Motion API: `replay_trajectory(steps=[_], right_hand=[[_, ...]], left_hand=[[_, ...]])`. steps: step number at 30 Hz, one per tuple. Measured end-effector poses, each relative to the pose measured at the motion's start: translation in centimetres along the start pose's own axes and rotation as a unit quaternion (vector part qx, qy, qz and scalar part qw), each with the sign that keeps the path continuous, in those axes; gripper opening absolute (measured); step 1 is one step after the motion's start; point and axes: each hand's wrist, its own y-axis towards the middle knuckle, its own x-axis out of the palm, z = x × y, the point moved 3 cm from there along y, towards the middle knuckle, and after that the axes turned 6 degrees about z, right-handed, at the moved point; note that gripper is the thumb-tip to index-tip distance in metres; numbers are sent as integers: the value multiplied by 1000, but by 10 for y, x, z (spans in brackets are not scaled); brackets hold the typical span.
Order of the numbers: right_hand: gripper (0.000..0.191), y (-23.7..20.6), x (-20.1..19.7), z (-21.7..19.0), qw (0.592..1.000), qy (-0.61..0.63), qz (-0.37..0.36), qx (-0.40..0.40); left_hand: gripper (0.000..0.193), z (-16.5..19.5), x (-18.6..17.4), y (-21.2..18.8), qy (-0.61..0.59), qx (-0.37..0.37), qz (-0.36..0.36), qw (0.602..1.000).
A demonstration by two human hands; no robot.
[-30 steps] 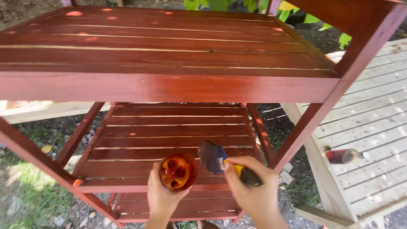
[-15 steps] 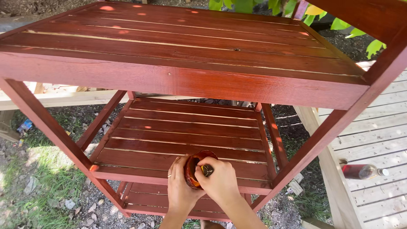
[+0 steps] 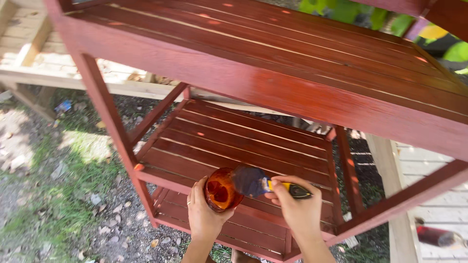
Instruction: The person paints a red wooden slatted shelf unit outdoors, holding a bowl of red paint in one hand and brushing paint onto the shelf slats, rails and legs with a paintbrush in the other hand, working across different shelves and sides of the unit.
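Left hand (image 3: 204, 214) fingers clenched round an orange cup (image 3: 222, 190); right hand (image 3: 295, 207) fingers grasping a paintbrush (image 3: 265, 184), bristles just beside the cup rim. Red slatted shelf (image 3: 234, 136) beyond the fingers, gravel ground (image 3: 73, 195) open left.

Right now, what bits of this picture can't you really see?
- Head view: the brush bristles are blurred, and the right hand covers most of its handle.
- How much stain is in the cup is unclear; the left hand wraps its underside.
- The bottom shelf is partly hidden by the hands and cut by the lower edge.
- The red object on the pale boards is blurred and cut off at the right edge.
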Motion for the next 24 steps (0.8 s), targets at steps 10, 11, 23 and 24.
replay_trajectory(steps=[10, 11, 23, 24], right_hand=[[25, 44, 144, 71, 982, 120, -32, 144], [24, 46, 164, 80, 981, 113, -35, 154], [17, 28, 277, 119, 984, 35, -31, 174], [17, 26, 287, 120, 983, 39, -33, 176]], left_hand=[[107, -96, -88, 26, 16, -49, 100, 994], [108, -105, -96, 28, 15, -45, 97, 994], [115, -178, -157, 69, 7, -79, 50, 996], [116, -179, -161, 72, 9, -85, 46, 995]])
